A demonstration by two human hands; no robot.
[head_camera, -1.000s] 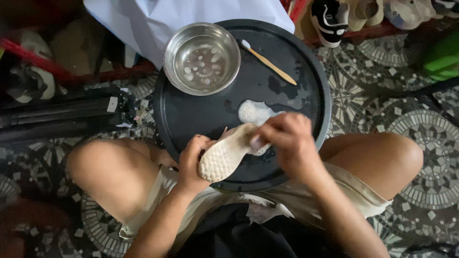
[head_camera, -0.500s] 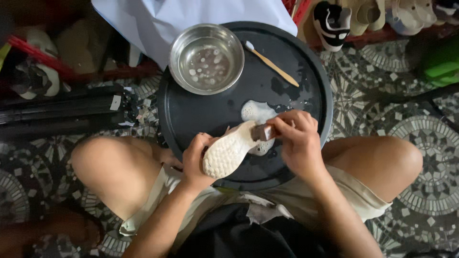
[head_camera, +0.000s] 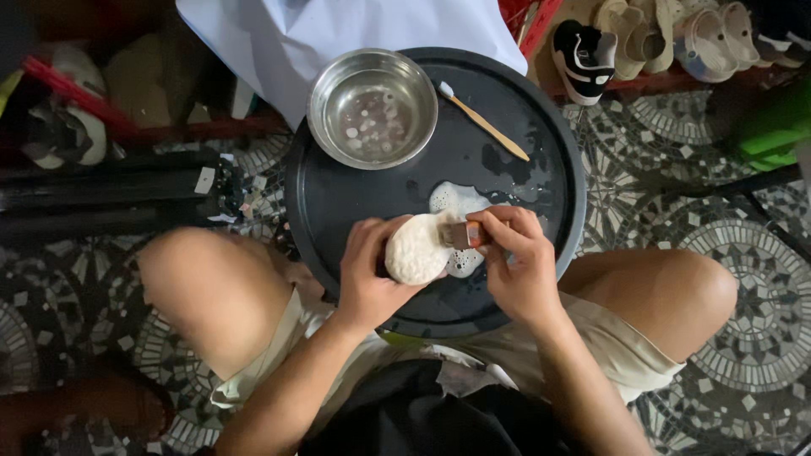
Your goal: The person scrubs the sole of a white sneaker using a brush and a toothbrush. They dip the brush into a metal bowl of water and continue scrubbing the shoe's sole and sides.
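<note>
My left hand (head_camera: 369, 270) grips a white shoe (head_camera: 416, 249) sole-up over the near part of a round black tray (head_camera: 338, 203). In my right hand (head_camera: 514, 257) is a small scrubbing brush (head_camera: 460, 234), pressed against the shoe's end. White soap foam (head_camera: 452, 201) lies on the tray just behind the shoe. The shoe's upper is hidden under my hands.
A steel bowl (head_camera: 372, 107) with soapy water stands at the tray's back left, and a wooden toothbrush (head_camera: 483, 122) lies beside it. Several shoes (head_camera: 650, 38) sit on a rack at the back right. White cloth (head_camera: 338, 34) hangs behind the tray. My knees flank the tray on a mosaic floor (head_camera: 743, 338).
The shoe has turned so its sole points more towards me and looks shorter. My right hand has moved the brush along to the shoe's end.
</note>
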